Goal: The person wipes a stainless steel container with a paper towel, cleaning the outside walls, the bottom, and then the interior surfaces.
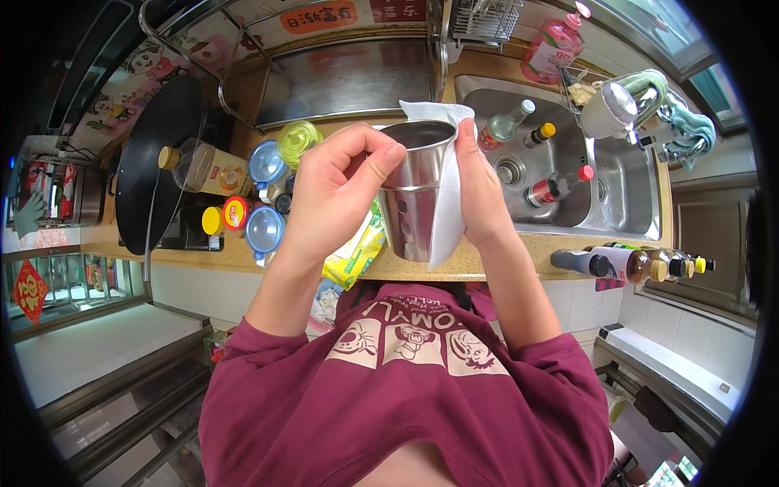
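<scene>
A tapered stainless-steel container (411, 213) with oval holes low in its side is held up before me, its dark open mouth tilted toward the camera. My left hand (344, 182) grips its rim at the left, thumb and forefinger pinched at the edge. On the other side my right hand (481, 182) presses a white wipe or cloth (447, 207) against the wall, thumb up near the rim. Behind the container, a yellow-green soft pack (356, 252) lies on the counter (444, 268). The fingers behind the container are hidden.
At right, a double steel sink (548, 222) holds several bottles, with a pink pump bottle (554, 52) behind. More bottles (633, 262) line the counter's front right. Lidded jars (265, 231), an oil bottle (210, 167) and a black wok (152, 164) stand left. A metal rack (353, 79) is behind.
</scene>
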